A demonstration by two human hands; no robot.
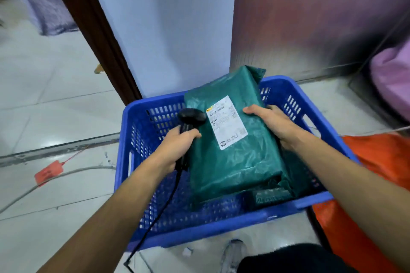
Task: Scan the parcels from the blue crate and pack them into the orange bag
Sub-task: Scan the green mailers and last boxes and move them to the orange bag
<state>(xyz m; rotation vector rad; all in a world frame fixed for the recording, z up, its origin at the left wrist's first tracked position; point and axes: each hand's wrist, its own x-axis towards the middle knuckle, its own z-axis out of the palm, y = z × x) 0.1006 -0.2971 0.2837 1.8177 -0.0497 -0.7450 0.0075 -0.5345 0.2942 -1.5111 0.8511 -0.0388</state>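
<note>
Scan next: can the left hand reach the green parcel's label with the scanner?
Probably yes: the left hand holds the scanner beside the label, which faces up uncovered; the right hand grips the parcel.

Parcel (235,153) in crate (199,230), bag (377,162) right.

I see what looks like a small parcel-handling room: pale tiled floor (55,99), dark wooden door frame (93,29), a blue crate (199,226), a green parcel (233,166) with a shipping label (226,122), a corded barcode scanner (192,116), an orange bag (381,157) beside the crate.
</note>
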